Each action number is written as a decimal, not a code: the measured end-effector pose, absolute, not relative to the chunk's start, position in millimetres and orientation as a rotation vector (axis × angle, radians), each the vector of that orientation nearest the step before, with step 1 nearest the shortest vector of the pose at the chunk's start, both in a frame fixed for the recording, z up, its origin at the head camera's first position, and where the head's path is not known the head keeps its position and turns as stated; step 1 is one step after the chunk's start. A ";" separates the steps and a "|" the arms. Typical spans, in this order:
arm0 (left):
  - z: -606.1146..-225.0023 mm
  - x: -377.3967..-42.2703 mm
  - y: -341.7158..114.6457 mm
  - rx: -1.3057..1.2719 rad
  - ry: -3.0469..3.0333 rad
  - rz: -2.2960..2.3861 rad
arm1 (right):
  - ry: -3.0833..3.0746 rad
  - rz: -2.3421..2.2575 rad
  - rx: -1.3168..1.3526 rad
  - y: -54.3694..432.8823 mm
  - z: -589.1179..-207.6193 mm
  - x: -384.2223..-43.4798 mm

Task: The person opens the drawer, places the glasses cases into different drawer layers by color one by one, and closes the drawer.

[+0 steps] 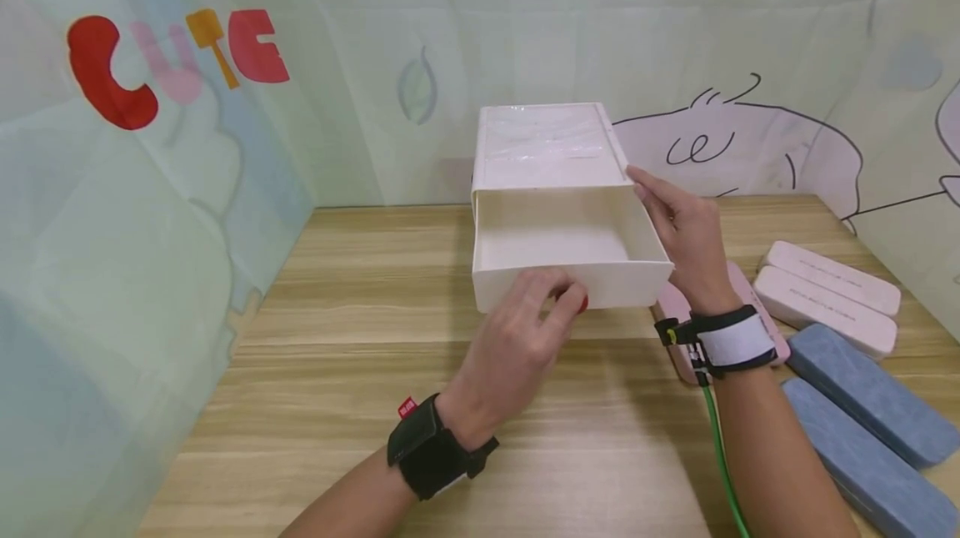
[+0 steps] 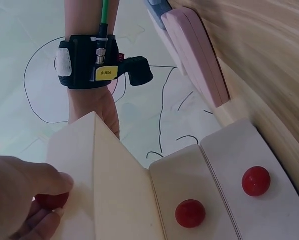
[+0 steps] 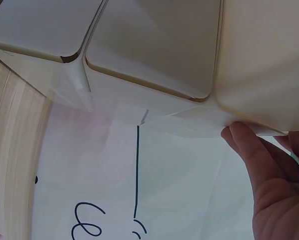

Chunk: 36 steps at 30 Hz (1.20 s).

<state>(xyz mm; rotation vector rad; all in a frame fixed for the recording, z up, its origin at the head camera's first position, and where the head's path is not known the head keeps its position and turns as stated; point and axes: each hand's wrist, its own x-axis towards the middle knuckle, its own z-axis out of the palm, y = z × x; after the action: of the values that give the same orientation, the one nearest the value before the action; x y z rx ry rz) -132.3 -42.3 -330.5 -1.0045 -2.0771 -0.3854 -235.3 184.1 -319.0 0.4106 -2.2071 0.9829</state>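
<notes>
A white drawer unit (image 1: 551,142) stands on the table, its top drawer (image 1: 551,229) pulled out and bare inside. My left hand (image 1: 517,346) pinches the red knob (image 1: 582,302) on that drawer's front between thumb and fingers. Two lower drawer fronts with red knobs (image 2: 190,213) show below it in the left wrist view. At the unit's right side is my right hand (image 1: 686,242). Its fingers (image 3: 252,150) rest fairly straight against the side wall near the top front edge.
Right of the unit lie a pink case (image 1: 757,304), two white cases (image 1: 825,304) and two blue cases (image 1: 877,392), some partly behind my right wrist. A printed cloth backdrop (image 1: 375,104) borders the wooden table (image 1: 337,354) at the back and sides.
</notes>
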 end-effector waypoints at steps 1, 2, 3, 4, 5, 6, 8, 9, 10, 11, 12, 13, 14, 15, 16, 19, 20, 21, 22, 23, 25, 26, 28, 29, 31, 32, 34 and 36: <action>-330.2 -131.7 -41.9 -1.006 -2.076 -0.387 | -2.207 0.984 0.412 184.3 -318.9 -235.3; -330.3 -131.2 -41.6 -1.007 -2.076 -0.386 | -2.207 0.982 0.413 184.4 -318.8 -235.3; -329.6 -130.2 -41.4 -1.006 -2.074 -0.384 | -2.208 0.982 0.413 184.5 -318.7 -235.4; -329.5 -129.7 -41.1 -1.006 -2.074 -0.383 | -2.209 0.981 0.413 184.5 -318.7 -235.5; -329.2 -128.9 -40.9 -1.007 -2.077 -0.383 | -2.211 0.981 0.412 184.5 -318.8 -235.5; -328.9 -128.0 -40.8 -1.008 -2.083 -0.381 | -2.213 0.985 0.413 184.6 -318.9 -235.7; -328.8 -126.2 -40.7 -1.008 -2.092 -0.384 | -2.219 0.986 0.412 184.6 -319.2 -235.5; -328.5 -125.3 -40.6 -1.008 -2.096 -0.388 | -2.224 0.986 0.410 184.7 -319.3 -235.2; -328.6 -124.8 -40.2 -1.010 -2.101 -0.391 | -2.229 0.986 0.406 184.7 -319.4 -234.9; -328.4 -124.0 -39.8 -1.011 -2.104 -0.391 | -2.235 0.986 0.401 184.8 -319.3 -234.6; -328.3 -123.2 -39.4 -1.011 -2.104 -0.388 | -2.240 0.985 0.397 184.8 -319.2 -234.3; -328.2 -122.6 -39.0 -1.011 -2.103 -0.390 | -2.246 0.986 0.391 184.8 -319.1 -233.8; -327.9 -121.9 -38.5 -1.010 -2.101 -0.386 | -2.250 0.987 0.388 184.7 -318.9 -233.5; -327.7 -121.2 -38.0 -1.010 -2.099 -0.383 | -2.251 0.986 0.384 184.7 -318.7 -233.3; -327.4 -120.5 -37.6 -1.010 -2.098 -0.380 | -2.254 0.988 0.381 184.6 -318.5 -233.3; -326.9 -118.2 -37.7 -1.008 -2.099 -0.380 | -2.257 0.990 0.378 184.3 -318.2 -233.2; -326.9 -117.5 -37.9 -1.006 -2.100 -0.378 | -2.257 0.990 0.377 184.2 -318.2 -233.2; -327.1 -116.8 -38.2 -1.004 -2.103 -0.375 | -2.257 0.987 0.375 184.2 -318.2 -233.2; -327.3 -116.2 -38.6 -1.002 -2.105 -0.375 | -2.256 0.985 0.375 184.2 -318.3 -233.3; -327.6 -115.5 -39.2 -1.000 -2.106 -0.370 | -2.255 0.980 0.375 184.2 -318.4 -233.5; -327.9 -113.9 -40.3 -0.996 -2.105 -0.364 | -2.250 0.969 0.376 184.6 -318.4 -234.4; -328.1 -113.0 -40.8 -0.995 -2.105 -0.359 | -2.249 0.963 0.378 184.7 -318.5 -234.6; -328.3 -110.8 -41.6 -0.997 -2.107 -0.348 | -2.246 0.954 0.383 184.7 -318.4 -235.0; -328.3 -109.5 -41.9 -0.998 -2.109 -0.340 | -2.246 0.951 0.384 184.6 -318.3 -235.1; -328.4 -107.2 -42.0 -1.004 -2.114 -0.331 | -2.245 0.952 0.388 184.2 -317.6 -234.4; -328.3 -106.0 -41.8 -1.006 -2.115 -0.325 | -2.246 0.950 0.389 184.1 -317.6 -234.0; -328.0 -104.1 -41.3 -1.009 -2.117 -0.323 | -2.244 0.952 0.390 183.9 -317.1 -233.3; -327.8 -102.6 -40.8 -1.008 -2.118 -0.324 | -2.243 0.952 0.392 183.7 -316.8 -232.7</action>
<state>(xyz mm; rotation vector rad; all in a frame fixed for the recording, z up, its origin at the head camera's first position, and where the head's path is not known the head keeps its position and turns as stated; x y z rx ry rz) -102.6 -40.8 -327.8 -1.0084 -2.1182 -0.3244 -232.7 183.7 -316.8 0.3923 -2.2430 0.9521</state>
